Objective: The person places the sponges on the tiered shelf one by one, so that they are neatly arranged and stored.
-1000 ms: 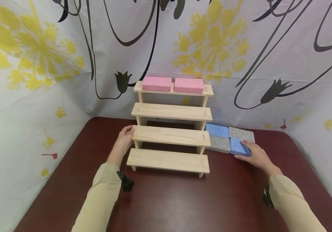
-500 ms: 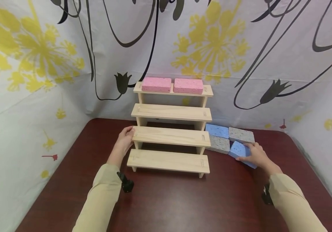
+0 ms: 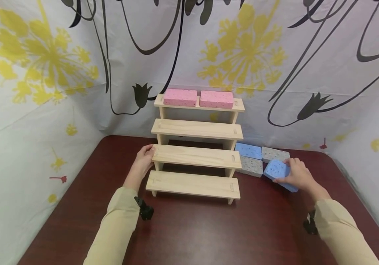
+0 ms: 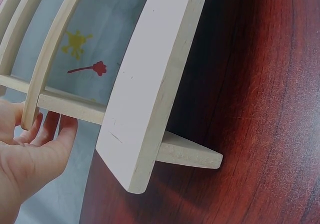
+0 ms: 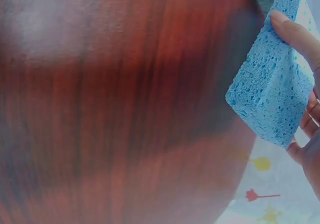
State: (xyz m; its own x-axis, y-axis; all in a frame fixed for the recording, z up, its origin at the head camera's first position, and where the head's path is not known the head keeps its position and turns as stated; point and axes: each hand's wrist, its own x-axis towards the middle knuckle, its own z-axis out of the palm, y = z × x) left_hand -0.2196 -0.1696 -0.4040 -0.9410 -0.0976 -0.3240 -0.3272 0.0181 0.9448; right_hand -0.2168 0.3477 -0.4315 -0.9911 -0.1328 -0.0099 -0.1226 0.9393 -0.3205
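A four-tier wooden step shelf (image 3: pixel 197 156) stands at the middle of the table. My left hand (image 3: pixel 143 162) holds the left end of its second tier from the bottom; in the left wrist view the hand's fingers (image 4: pixel 62 134) curl beneath that end. At the right, my right hand (image 3: pixel 297 176) grips a blue sponge (image 3: pixel 276 170) between thumb and fingers, tilted and lifted off the table. Close up in the right wrist view, the thumb lies across the porous sponge (image 5: pixel 272 78). Two pink sponges (image 3: pixel 180 97) lie side by side on the top tier.
Beside the shelf's right side, another blue sponge (image 3: pixel 249 150) and two grey sponges (image 3: pixel 250 166) lie flat on the dark red-brown table (image 3: pixel 209 232). A patterned white cloth (image 3: pixel 189 66) hangs close behind and along both sides.
My right hand has taken hold of the front blue sponge, lifted and tilted it, and drawn it slightly right of the others. My left hand stays on the shelf.
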